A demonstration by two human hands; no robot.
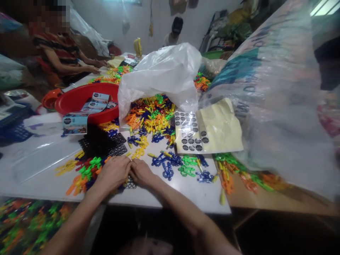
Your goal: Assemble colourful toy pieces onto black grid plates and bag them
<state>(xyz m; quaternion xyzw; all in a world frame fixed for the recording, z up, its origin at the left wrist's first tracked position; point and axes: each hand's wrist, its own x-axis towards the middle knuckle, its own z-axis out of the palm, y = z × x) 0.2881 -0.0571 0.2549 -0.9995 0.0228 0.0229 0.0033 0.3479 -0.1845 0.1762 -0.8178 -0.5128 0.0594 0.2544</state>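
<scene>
Left hand [114,173] and right hand [142,172] touch, finger hold unclear; sticker sheet [189,130] print illegible.

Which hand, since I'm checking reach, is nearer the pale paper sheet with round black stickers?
Right. The right hand sits front-left of the sheet, the left hand farther left.

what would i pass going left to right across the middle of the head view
Blue basket → red basin → open white plastic bag → large printed bag
</scene>
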